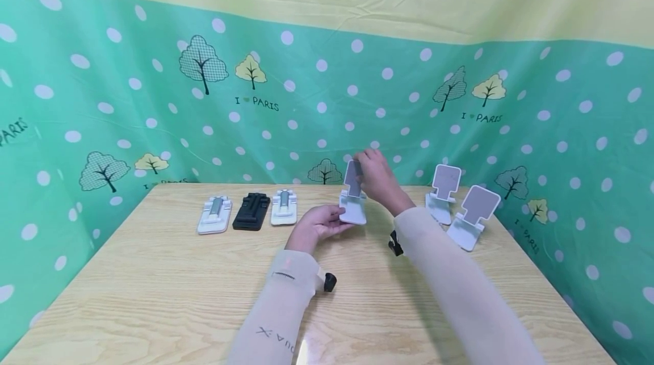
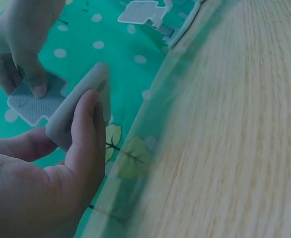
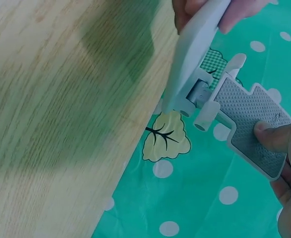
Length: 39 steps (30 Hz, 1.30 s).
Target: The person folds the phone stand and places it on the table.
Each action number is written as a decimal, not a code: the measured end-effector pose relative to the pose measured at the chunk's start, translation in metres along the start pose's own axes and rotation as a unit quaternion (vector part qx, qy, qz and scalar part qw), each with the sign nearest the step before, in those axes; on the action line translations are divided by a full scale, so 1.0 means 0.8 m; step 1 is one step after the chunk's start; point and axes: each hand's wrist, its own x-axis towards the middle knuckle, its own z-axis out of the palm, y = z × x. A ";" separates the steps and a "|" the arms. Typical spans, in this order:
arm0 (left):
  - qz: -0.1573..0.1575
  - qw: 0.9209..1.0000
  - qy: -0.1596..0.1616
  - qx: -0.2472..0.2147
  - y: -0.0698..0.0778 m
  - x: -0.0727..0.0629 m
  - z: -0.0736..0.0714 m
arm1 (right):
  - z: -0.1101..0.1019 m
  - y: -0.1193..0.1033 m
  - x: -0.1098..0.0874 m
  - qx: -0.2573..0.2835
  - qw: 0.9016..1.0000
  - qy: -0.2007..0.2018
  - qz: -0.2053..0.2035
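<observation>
"While both hands are in use, what is being held, and where?"

"One white phone stand [image 1: 353, 210], just right of the frame's centre. Its base [image 3: 194, 52] is gripped by the left hand [image 1: 319, 223], with thumb and fingers closed on its edges; its grey-padded plate [image 3: 249, 119] is pinched by the right hand [image 1: 379, 176]."

"Why by two ends?"

"So that the hinge [image 3: 201, 91] can be worked, presumably: one part is steadied, the other can be swung. Whether the table [image 1: 204, 285] is touched by the base cannot be told."

"And the others?"

"At centre left, a folded white stand [image 1: 214, 214], a black stand [image 1: 252, 211] and a second folded white stand [image 1: 284, 207] are set in a row. At centre right, a far unfolded stand [image 1: 445, 182] and a near unfolded stand [image 1: 474, 214] are stood. By state, it seems, they are grouped, with working room left between."
</observation>
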 end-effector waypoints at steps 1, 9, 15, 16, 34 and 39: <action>0.000 1.000 0.000 0.001 0.000 0.000 0.000 | 0.001 0.000 0.000 -0.001 1.000 0.003 -0.001; 0.001 1.000 0.003 0.007 0.001 -0.002 0.002 | 0.003 0.001 -0.002 -0.016 1.000 0.019 -0.013; -0.003 1.000 -0.004 -0.003 0.002 -0.002 0.003 | 0.005 0.001 -0.003 -0.031 0.999 0.035 -0.024; -0.003 1.000 -0.005 -0.006 0.003 -0.002 0.003 | 0.005 0.000 -0.003 -0.031 0.999 0.036 -0.025; -0.006 1.000 -0.005 -0.013 0.004 -0.004 0.002 | 0.014 0.002 -0.006 -0.047 0.996 0.070 -0.039; -0.010 1.000 -0.001 -0.029 0.005 -0.004 0.000 | 0.016 0.001 -0.008 -0.045 0.995 0.076 -0.041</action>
